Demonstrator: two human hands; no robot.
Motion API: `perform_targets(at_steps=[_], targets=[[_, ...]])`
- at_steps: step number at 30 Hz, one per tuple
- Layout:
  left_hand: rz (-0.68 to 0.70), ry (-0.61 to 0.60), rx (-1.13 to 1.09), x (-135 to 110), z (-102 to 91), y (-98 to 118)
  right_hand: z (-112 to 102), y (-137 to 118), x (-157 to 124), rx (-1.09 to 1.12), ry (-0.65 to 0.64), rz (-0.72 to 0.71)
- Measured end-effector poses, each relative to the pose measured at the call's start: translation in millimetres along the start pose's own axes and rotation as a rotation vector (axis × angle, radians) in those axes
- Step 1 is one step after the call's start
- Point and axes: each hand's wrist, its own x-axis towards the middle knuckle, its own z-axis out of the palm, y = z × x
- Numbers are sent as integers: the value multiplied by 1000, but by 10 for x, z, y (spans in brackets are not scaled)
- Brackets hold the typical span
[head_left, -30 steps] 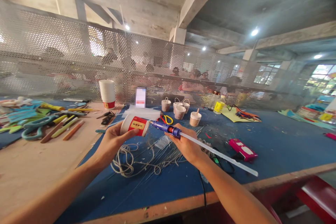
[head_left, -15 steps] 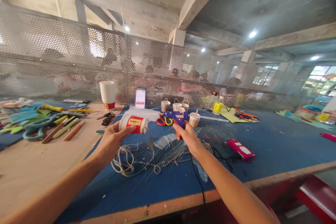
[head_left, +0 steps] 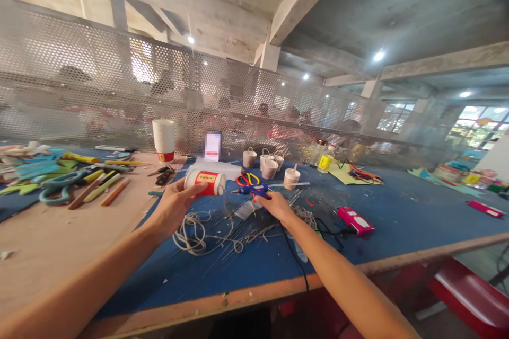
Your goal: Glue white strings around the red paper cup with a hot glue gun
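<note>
One blue table [head_left: 417,201], both hands above it. Right hand [head_left: 276,206]: fingers wrapped round handle of blue glue gun [head_left: 254,189], nozzle toward cup, not touching. Left hand [head_left: 178,202]: thumb and fingers clamped on red-and-white paper cup [head_left: 205,183], lying sideways in mid-air, left of gun. Red-and-yellow scissors [head_left: 240,179] behind gun. Whitish glue stick [head_left: 298,185] juts from gun's rear.

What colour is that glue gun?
The glue gun in the right hand is mostly blue, seen in the head view.
</note>
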Motion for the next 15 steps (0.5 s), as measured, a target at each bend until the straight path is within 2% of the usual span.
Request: perform_targets(at_steps=[7,15], targets=[[11,18,-1,32,-18,-9,36,-48,-44,-266,83,28],[-12,4,-1,21,7,-15,30,-90,-93,-400,90,-8]])
